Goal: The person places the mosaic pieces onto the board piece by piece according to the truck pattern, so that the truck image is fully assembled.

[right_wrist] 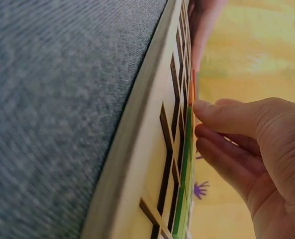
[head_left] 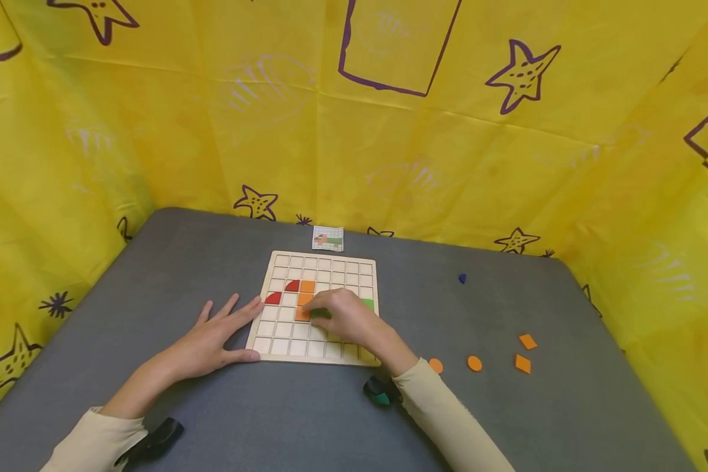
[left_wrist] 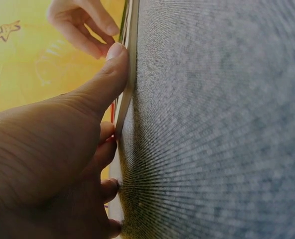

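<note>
A square wooden grid board [head_left: 297, 347] lies on the table. Red quarter-circles [head_left: 273, 298] and orange squares [head_left: 307, 286] fill some of its cells, with green pieces [head_left: 368, 303] in a row to the right. My left hand [head_left: 212, 337] is spread at the board's left side, thumb at the near corner and index finger at the side edge. Over the middle of the board is my right hand [head_left: 348, 314], its bent fingertips touching down around the lowest orange square and the green piece beside it. In the right wrist view nothing shows between the thumb [right_wrist: 222, 115] and fingers.
A small pattern card [head_left: 328, 238] lies behind the board. To the right are orange circles [head_left: 474, 363], orange diamonds [head_left: 522, 364] and a dark blue piece [head_left: 463, 278]. A green piece [head_left: 381, 398] shows by the right wrist's black device. A yellow curtain [head_left: 354, 131] surrounds the table.
</note>
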Demonstrator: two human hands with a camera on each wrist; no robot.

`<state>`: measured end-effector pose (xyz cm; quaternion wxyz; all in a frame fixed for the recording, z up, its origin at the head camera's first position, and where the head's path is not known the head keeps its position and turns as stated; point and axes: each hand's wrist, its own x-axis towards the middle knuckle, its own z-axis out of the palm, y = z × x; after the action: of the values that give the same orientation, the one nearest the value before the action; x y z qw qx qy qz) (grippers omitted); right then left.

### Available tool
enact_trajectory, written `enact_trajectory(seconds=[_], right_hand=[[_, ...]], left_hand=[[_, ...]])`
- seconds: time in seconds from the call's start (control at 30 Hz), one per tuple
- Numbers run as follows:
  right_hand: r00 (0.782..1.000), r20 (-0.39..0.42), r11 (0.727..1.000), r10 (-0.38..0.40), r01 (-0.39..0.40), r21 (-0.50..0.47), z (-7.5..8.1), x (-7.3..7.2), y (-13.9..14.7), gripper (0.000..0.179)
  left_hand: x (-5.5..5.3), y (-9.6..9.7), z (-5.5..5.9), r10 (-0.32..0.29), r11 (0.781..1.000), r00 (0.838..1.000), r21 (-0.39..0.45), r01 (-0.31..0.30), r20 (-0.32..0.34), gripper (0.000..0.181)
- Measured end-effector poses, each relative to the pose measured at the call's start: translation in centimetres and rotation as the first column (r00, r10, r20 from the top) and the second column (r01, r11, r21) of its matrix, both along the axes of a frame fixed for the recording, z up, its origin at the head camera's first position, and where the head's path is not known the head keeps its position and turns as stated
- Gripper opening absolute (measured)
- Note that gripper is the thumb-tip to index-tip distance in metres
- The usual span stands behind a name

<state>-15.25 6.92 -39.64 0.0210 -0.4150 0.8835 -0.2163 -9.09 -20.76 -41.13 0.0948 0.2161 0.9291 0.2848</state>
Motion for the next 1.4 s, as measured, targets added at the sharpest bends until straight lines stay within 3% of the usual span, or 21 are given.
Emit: enact_trajectory(seconds=[0.33, 0.8, 1.13, 1.4], right_hand=[[1.000, -0.001, 0.999, -0.008, 0.008, -0.051, 1.0, 0.4, 1.6, 0.022], [0.993, 0.004, 0.971, -0.115, 0.113, -0.211, 1.1, 0.3, 8.2, 0.024], [0.975, 0.058, 0.940, -0.215, 0.223, -0.259, 1.7, 0.9, 12.3, 0.028], [0.965, 0.020, 0.930, -0.263, 0.259, -0.260, 1.4, 1.3, 15.8, 0.030]], left_hand=[[0.0, 0.1, 0.1, -0.007, 1.000, 1.000, 0.012, 0.007, 0.001, 0.097], [-0.1, 0.2, 0.3, -0.005, 1.000, 1.000, 0.011, 0.005, 0.016, 0.098], [-0.2, 0.2, 0.2, -0.009, 1.000, 1.000, 0.010, 0.009, 0.011, 0.098], [-0.2, 0.0, 0.1, -0.013, 1.000, 1.000, 0.016, 0.013, -0.004, 0.098]])
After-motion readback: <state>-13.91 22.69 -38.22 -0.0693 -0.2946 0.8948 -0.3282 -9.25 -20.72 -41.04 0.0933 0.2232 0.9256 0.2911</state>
